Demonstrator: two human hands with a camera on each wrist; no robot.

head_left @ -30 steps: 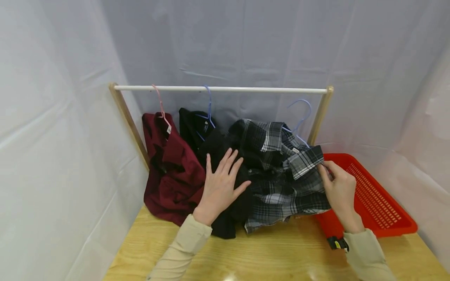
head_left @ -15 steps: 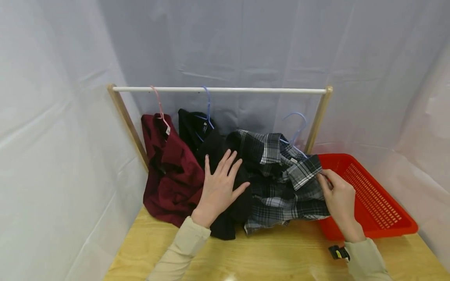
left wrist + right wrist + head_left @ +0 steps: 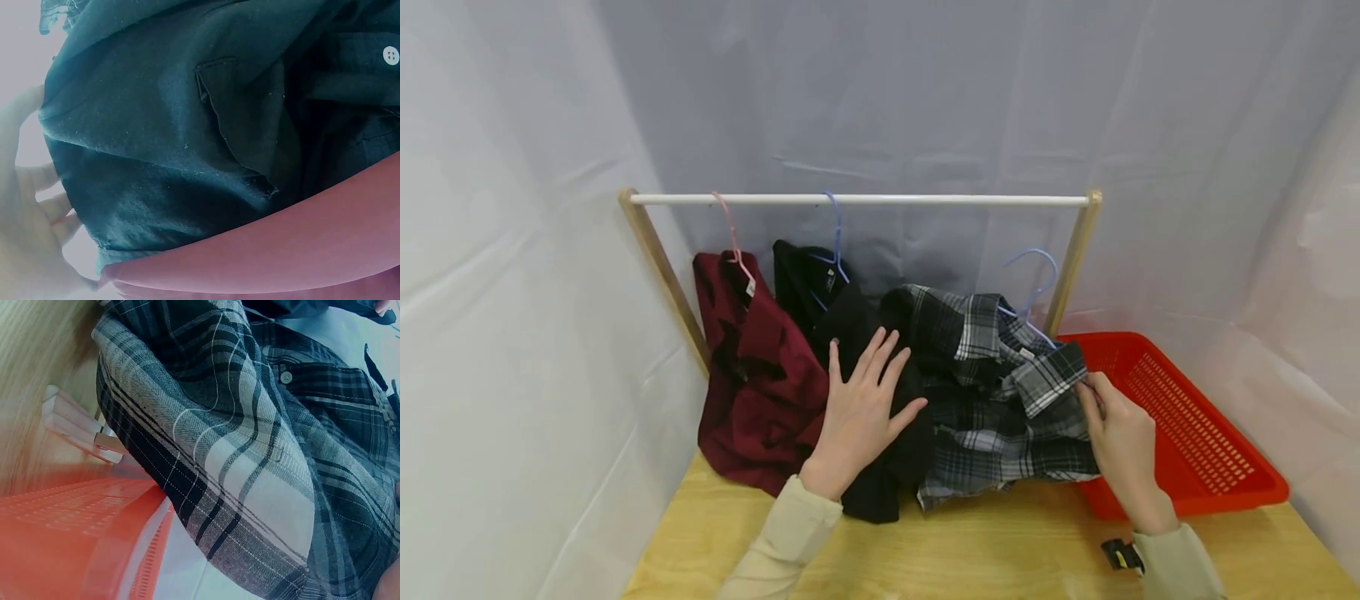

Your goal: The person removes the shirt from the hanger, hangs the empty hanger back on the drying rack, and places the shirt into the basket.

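A: Left hand (image 3: 859, 406), status?

B: Flat, fingers spread and straight, palm pressed on the black shirt (image 3: 865, 350). Grip released, nothing clasped. Left wrist view: dark cloth (image 3: 187, 125) fills the lens, one white button at upper right, maroon fabric along the bottom.

A: Right hand (image 3: 1122, 442)?

B: Grip grasping the plaid shirt (image 3: 1000, 417): thumb and fingers pinch its right edge, just under the turned-out collar. Right wrist view shows plaid folds (image 3: 250, 456) close up, the orange basket wall (image 3: 75, 537) beneath.

A: Where does the plaid shirt lie?

B: Heaped on the bench (image 3: 985, 550) below the rail (image 3: 857, 200), between the black shirt and the orange basket (image 3: 1195, 442), its right edge against the basket's near-left corner. A blue hanger (image 3: 1036, 279) sticks up from its collar; the hook is off the rail.

A: Other garments?

B: Maroon shirt (image 3: 752, 375) far left on a pink hanger (image 3: 730, 229); black shirt next, on a second blue hanger (image 3: 833, 237). Both hooks over the rail; both shirts sag to the bench.

A: Anything else?

B: Wooden posts (image 3: 658, 267) carry the rail. White sheeting behind and at both sides. Beige sleeves on both arms.
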